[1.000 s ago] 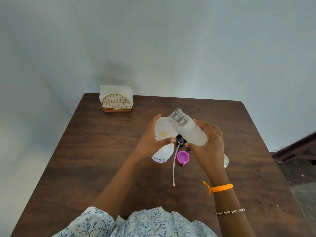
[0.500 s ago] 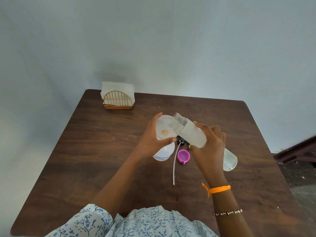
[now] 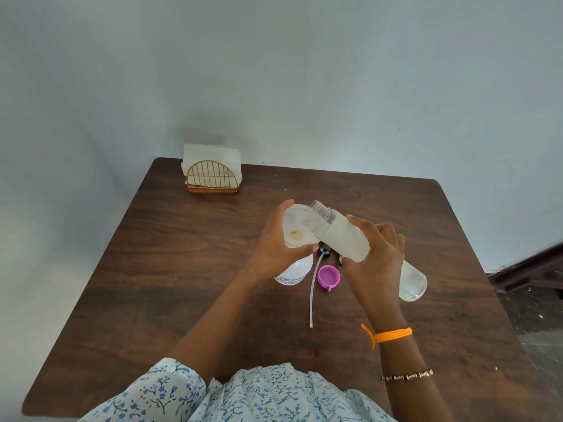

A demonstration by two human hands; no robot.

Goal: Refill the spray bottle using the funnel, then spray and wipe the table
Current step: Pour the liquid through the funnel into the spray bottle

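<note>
Pouring refill liquid into the funnel

Head view: the right hand [image 3: 376,257] gripped a tilted clear refill bottle [image 3: 344,236], its open neck over the white funnel [image 3: 297,225]. The left hand [image 3: 275,242] held the funnel's rim atop the spray bottle [image 3: 294,271] at the middle of the table [image 3: 182,269]. Near them lay a pink cap [image 3: 328,276] and the sprayer tube [image 3: 313,287]. A napkin holder [image 3: 212,175] stood at the far left.
</note>
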